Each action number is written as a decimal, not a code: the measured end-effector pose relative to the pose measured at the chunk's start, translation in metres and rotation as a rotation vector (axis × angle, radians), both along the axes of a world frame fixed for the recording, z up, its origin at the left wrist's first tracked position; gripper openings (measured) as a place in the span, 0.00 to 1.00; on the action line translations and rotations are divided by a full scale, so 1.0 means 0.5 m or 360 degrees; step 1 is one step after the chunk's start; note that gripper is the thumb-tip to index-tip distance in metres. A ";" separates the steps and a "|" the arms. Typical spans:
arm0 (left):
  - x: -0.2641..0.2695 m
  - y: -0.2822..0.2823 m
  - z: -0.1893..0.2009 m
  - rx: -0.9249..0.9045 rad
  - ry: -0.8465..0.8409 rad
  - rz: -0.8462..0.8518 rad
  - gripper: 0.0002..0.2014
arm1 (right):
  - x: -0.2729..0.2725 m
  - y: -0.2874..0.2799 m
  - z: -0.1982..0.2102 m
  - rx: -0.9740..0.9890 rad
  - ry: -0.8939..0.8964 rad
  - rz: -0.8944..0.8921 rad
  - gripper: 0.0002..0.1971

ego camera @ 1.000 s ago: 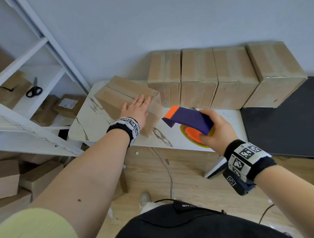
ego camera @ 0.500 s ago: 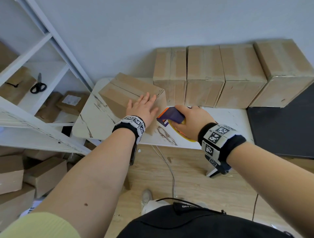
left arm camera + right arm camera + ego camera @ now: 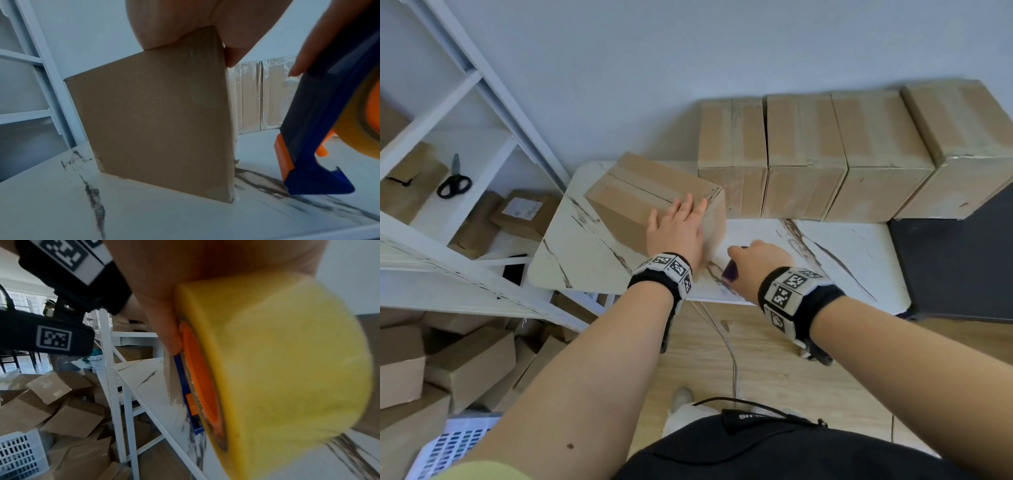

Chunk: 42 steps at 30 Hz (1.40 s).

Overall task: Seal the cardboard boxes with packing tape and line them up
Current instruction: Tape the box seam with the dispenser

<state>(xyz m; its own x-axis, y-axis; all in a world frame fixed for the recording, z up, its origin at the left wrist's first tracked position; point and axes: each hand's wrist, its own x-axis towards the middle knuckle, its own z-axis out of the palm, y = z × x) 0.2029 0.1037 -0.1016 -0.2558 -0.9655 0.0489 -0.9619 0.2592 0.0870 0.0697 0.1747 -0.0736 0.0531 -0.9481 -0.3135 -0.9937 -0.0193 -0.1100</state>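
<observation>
A cardboard box (image 3: 640,192) (image 3: 156,126) stands turned at an angle on the left of the white marble-patterned table (image 3: 825,246). My left hand (image 3: 679,228) lies flat on the box's near top corner, fingers straight. My right hand (image 3: 755,265) grips a blue and orange tape dispenser (image 3: 320,136) carrying a yellow tape roll (image 3: 287,369), held low just right of the box's near end face, its blue blade end close to the tabletop. In the head view the hand hides nearly all of the dispenser. Several taped boxes (image 3: 808,154) stand in a row along the wall.
A white shelf unit (image 3: 448,171) stands left, with black scissors (image 3: 453,180) and small boxes on it. Loose cardboard boxes (image 3: 448,359) and a white crate (image 3: 20,454) lie on the floor below. A black surface (image 3: 962,260) adjoins the table's right end.
My right hand has brought the dispenser down and left, from above the table's middle to the box's near end. The left hand has stayed flat on the box.
</observation>
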 end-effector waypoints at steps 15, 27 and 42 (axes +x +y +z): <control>0.118 -0.008 0.021 -0.0004 0.0232 -0.0198 0.23 | -0.021 -0.035 0.014 -0.0095 -0.0239 -0.0388 0.31; 0.229 -0.076 0.033 -0.0050 0.0136 -0.0111 0.24 | 0.090 -0.053 0.012 -0.0220 -0.0588 -0.0467 0.29; 0.313 -0.136 0.021 0.0025 0.0340 -0.0262 0.23 | 0.115 -0.051 0.034 -0.0210 -0.0964 -0.0601 0.21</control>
